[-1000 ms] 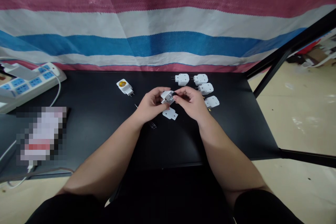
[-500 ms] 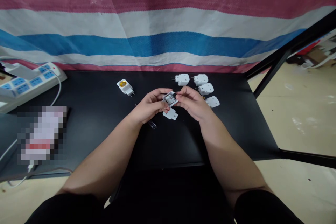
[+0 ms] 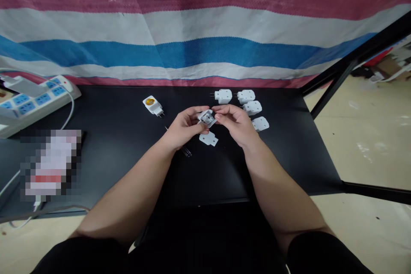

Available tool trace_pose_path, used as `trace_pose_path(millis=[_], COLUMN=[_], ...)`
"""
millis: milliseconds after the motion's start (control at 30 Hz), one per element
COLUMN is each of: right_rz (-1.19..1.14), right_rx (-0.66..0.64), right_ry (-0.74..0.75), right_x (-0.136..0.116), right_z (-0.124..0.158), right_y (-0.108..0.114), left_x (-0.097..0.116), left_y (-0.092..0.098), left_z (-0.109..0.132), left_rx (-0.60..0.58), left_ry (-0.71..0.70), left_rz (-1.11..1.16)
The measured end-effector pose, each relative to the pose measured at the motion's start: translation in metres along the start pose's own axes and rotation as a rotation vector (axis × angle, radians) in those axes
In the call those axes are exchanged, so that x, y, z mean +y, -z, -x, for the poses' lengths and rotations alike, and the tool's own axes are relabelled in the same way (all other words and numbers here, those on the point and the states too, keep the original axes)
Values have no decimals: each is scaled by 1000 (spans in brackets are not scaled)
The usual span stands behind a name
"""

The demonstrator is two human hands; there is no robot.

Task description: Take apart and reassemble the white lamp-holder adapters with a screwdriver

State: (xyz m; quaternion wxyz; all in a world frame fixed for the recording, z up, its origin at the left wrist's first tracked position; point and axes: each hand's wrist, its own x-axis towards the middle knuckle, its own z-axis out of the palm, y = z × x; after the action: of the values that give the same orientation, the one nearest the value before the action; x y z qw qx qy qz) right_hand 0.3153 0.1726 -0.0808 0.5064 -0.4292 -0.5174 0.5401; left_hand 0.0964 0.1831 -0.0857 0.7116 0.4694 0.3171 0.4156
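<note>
My left hand point(image 3: 184, 128) and my right hand point(image 3: 236, 123) meet above the black table point(image 3: 112, 145), both pinching one small white plug housing point(image 3: 206, 117) that lies open with its inside facing up. Just below it, a white plug cover point(image 3: 208, 139) lies flat on the table. Several white plug bodies point(image 3: 247, 96) sit in a cluster behind my right hand. A white plug with a yellow-orange disc point(image 3: 153, 105) lies to the left of my hands.
A white power strip with blue sockets point(image 3: 32, 100) and its cable sit at the table's left end. A thin metal pin point(image 3: 186, 151) lies under my left wrist. A striped tarp point(image 3: 192, 30) hangs behind. A black frame bar point(image 3: 353, 58) slants at right.
The held housing was tilted and turned slightly between my fingers; both hands stayed in about the same place. Everything on the table stayed put.
</note>
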Motion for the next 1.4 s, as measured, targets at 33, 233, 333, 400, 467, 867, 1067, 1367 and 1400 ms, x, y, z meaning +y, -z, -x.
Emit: trace_pose_path(millis=[33, 233, 333, 400, 467, 867, 1067, 1367, 1400], right_rz=[1, -61, -75, -73, -72, -67, -152, -165, -153], right_rx=[4, 5, 14, 16, 21, 81, 7, 4, 6], right_ry=[7, -26, -31, -28, -22, 3, -39, -42, -39], right_x=[0, 3, 4, 4, 4, 10, 7, -3, -3], right_z=[0, 1, 2, 2, 2, 2, 4, 6, 6], right_y=[0, -8, -11, -11, -11, -17, -20, -22, -23], left_x=[0, -1, -2, -2, -1, -1, 2, 7, 7], left_y=[0, -3, -3, -3, -2, -5, -6, -6, -7], left_z=[0, 0, 0, 0, 0, 2, 1, 2, 3], left_rx=[6, -12, -8, 8, 24, 22, 17, -26, -24], left_ry=[-2, -25, -35, -35, -35, -83, -111, -57, -45], left_rz=[-3, 7, 3, -2, 1, 12, 21, 66, 69])
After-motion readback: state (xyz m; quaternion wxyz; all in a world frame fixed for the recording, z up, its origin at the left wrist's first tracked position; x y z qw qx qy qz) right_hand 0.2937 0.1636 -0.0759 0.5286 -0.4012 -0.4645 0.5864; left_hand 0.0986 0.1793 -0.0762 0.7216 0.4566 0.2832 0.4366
